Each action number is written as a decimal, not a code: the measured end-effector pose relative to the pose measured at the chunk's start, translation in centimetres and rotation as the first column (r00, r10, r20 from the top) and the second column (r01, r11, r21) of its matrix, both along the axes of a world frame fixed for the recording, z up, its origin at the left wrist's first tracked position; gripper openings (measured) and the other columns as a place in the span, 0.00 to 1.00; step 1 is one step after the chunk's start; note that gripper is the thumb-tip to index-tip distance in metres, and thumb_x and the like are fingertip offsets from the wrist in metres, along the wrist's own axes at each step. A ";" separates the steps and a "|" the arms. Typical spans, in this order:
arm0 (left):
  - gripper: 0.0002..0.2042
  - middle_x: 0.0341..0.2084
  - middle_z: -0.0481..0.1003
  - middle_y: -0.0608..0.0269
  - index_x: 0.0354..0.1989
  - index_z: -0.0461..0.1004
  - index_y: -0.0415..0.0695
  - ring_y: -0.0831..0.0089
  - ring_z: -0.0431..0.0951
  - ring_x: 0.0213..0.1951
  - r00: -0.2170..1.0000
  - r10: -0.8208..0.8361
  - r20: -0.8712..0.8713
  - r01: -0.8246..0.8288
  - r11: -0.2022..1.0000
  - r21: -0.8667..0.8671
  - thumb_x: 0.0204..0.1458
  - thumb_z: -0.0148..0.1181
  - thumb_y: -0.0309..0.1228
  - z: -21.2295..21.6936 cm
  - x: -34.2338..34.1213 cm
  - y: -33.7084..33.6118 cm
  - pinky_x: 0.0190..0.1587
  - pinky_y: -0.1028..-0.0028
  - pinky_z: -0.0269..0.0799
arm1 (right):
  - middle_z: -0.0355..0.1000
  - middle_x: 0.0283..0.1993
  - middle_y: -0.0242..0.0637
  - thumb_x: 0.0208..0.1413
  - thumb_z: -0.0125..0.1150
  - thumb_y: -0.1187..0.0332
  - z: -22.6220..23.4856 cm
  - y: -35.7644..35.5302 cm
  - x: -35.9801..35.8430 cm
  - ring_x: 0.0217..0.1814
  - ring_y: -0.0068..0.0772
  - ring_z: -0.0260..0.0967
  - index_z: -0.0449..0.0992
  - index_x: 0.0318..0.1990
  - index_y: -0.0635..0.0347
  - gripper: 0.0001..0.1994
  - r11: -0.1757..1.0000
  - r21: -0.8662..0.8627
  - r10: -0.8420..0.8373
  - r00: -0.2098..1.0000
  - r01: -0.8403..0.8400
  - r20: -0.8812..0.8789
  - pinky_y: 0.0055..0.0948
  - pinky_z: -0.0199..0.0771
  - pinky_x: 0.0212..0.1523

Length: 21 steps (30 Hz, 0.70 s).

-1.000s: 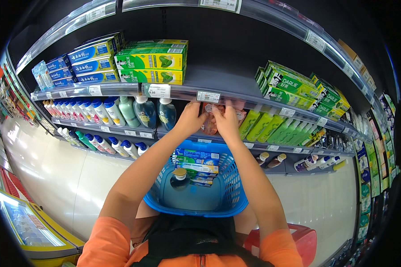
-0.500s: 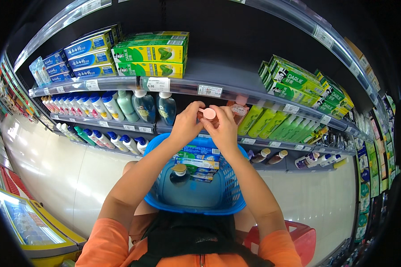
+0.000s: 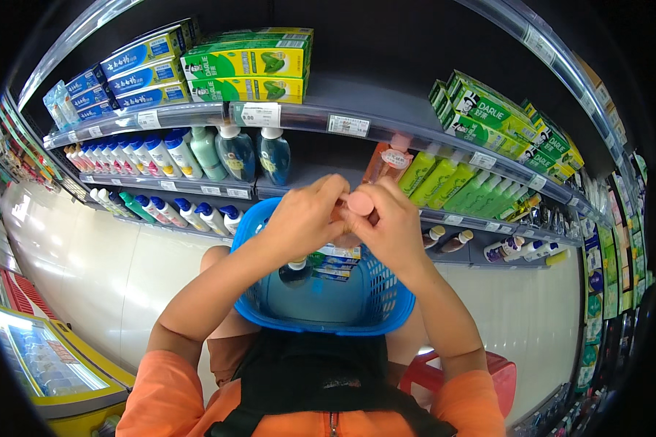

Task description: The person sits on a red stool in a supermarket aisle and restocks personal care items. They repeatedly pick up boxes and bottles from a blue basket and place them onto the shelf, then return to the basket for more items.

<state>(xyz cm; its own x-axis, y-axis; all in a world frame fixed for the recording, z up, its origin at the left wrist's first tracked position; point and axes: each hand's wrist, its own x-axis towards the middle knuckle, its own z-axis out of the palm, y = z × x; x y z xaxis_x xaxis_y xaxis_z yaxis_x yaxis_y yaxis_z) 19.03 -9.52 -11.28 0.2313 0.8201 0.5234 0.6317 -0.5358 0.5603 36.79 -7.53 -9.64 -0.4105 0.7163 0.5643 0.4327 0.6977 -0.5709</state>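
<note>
Gripping pink bottle (image 3: 358, 207) in both hands, directly above blue basket (image 3: 321, 306) rim. Left hand (image 3: 307, 218) fingers closing round the near side, right hand (image 3: 390, 229) wrapping the other. Round cap pointing up toward camera, long axis roughly vertical, body hiding behind fingers.
</note>
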 end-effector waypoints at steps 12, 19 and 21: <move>0.17 0.35 0.78 0.55 0.38 0.72 0.42 0.55 0.81 0.39 0.857 -0.229 -0.461 0.088 0.948 -0.307 0.41 0.69 0.34 -13.1 0.3 -3.7 0.41 0.60 0.77 | 0.73 0.38 0.49 0.52 0.65 0.63 -16.5 -4.1 1.4 0.37 0.57 0.74 0.72 0.34 0.65 0.13 0.937 -0.348 0.115 0.948 -0.004 0.298 0.48 0.77 0.37; 0.18 0.37 0.78 0.57 0.38 0.74 0.42 0.57 0.80 0.45 0.840 -0.230 -0.491 0.071 0.944 -0.321 0.41 0.71 0.37 -16.9 -0.3 -3.6 0.52 0.58 0.71 | 0.72 0.41 0.50 0.52 0.64 0.64 -20.1 -3.8 0.9 0.38 0.57 0.75 0.71 0.37 0.66 0.14 0.933 -0.358 0.157 0.923 -0.023 0.351 0.49 0.77 0.37; 0.17 0.37 0.78 0.57 0.38 0.75 0.42 0.57 0.80 0.45 0.835 -0.233 -0.498 0.061 0.939 -0.338 0.42 0.70 0.37 -17.0 -0.3 -3.5 0.53 0.58 0.71 | 0.72 0.42 0.50 0.52 0.64 0.64 -20.6 -3.6 0.9 0.38 0.57 0.75 0.71 0.37 0.66 0.14 0.940 -0.341 0.152 0.923 -0.024 0.354 0.49 0.78 0.37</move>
